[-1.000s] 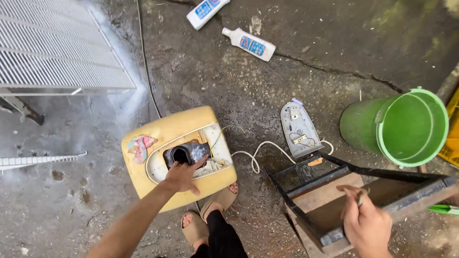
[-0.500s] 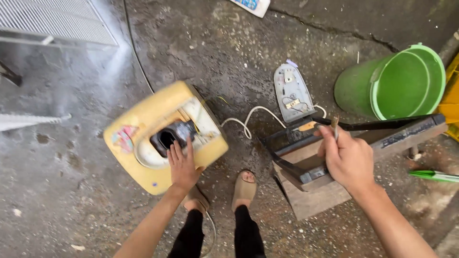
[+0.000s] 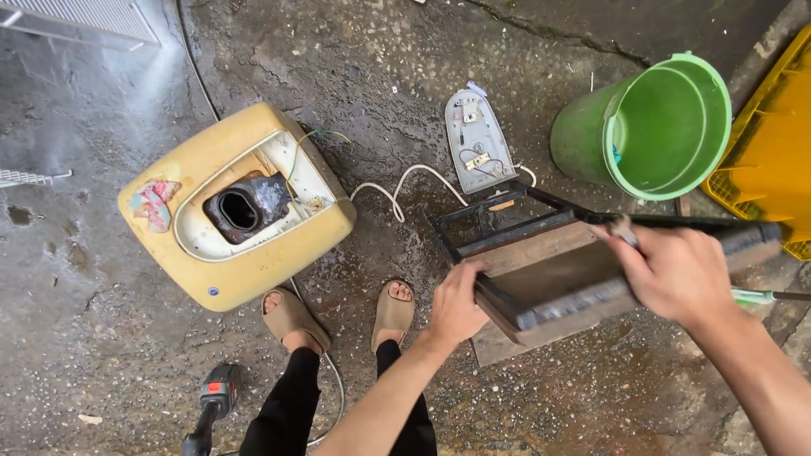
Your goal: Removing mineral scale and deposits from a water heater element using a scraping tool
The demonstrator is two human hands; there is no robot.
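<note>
Fingers (image 3: 473, 279) of both hands apparently grip a rough wooden stool (image 3: 557, 270).

Both forearms are bare, without sleeves, watch or rings on the left hand (image 3: 456, 306) or the right hand (image 3: 676, 274). The legs wear tight black trousers (image 3: 283, 405). The feet wear open-toe beige slide sandals (image 3: 291, 317).
</note>
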